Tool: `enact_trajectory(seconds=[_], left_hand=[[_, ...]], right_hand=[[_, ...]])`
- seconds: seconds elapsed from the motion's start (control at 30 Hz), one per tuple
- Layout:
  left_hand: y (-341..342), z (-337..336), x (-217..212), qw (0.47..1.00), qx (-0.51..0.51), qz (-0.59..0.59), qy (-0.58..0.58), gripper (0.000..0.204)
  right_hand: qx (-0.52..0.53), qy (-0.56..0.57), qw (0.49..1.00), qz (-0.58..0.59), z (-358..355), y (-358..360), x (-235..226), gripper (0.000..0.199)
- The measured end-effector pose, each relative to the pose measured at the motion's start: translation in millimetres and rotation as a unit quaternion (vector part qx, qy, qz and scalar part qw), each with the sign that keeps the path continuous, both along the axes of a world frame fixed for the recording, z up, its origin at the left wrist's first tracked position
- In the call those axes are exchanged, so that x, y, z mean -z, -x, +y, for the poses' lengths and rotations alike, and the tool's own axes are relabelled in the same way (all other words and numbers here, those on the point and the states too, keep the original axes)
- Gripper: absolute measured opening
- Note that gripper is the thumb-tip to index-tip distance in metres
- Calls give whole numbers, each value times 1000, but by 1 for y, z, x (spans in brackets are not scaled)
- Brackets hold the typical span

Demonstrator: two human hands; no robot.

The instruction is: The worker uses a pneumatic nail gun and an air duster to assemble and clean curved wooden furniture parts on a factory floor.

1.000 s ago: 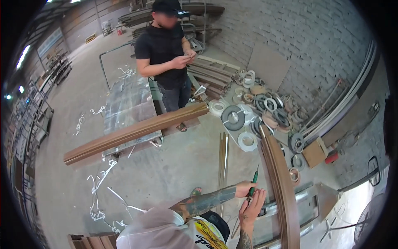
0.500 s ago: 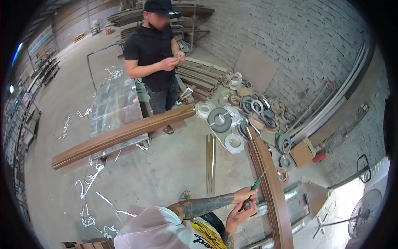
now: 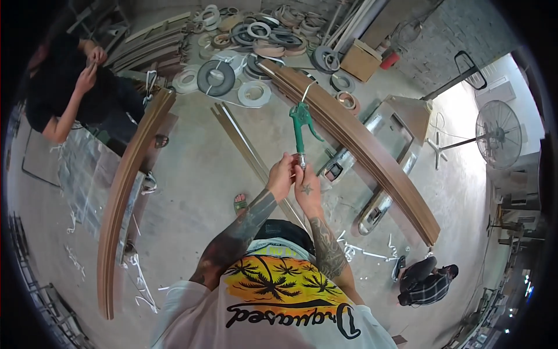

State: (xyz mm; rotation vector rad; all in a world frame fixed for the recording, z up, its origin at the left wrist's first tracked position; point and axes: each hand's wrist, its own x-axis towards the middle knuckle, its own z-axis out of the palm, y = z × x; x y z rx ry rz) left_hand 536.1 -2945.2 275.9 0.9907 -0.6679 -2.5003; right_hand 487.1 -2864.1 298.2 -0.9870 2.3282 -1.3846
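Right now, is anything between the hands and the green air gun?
Nothing visible. The left hand and right hand both grip the lower end of the green air gun, held upright in front of the body. Its nozzle points up toward the curved brown panel, with open air around it.

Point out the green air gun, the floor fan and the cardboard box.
air gun (image 3: 300,125), head view, on its green body.
floor fan (image 3: 499,134), head view, on the round guard.
cardboard box (image 3: 361,60), head view, on its top.

A green air blow gun (image 3: 300,125) stands nearly upright at about twelve o'clock from the body, thin nozzle tipped toward one o'clock, trigger lever on its right, metal fitting at its base.
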Motion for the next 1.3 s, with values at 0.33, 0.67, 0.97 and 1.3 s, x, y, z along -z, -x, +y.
enact_trajectory(seconds=[0.33,0.67,0.97,1.3], left_hand=[[-13,-57,10,949,-263,96,-143,31],[-37,-30,-42,974,-63,111,-185,57],[-26,-33,-58,984,28,92,152,34],[-27,2,-95,936,152,17,316,28]], right_hand=[[-1,-125,986,112,4,-11,-15,23],[23,-123,984,126,-10,12,-27,23],[-77,-58,991,96,5,-13,-21,19],[-151,115,968,-163,46,-28,-37,48]])
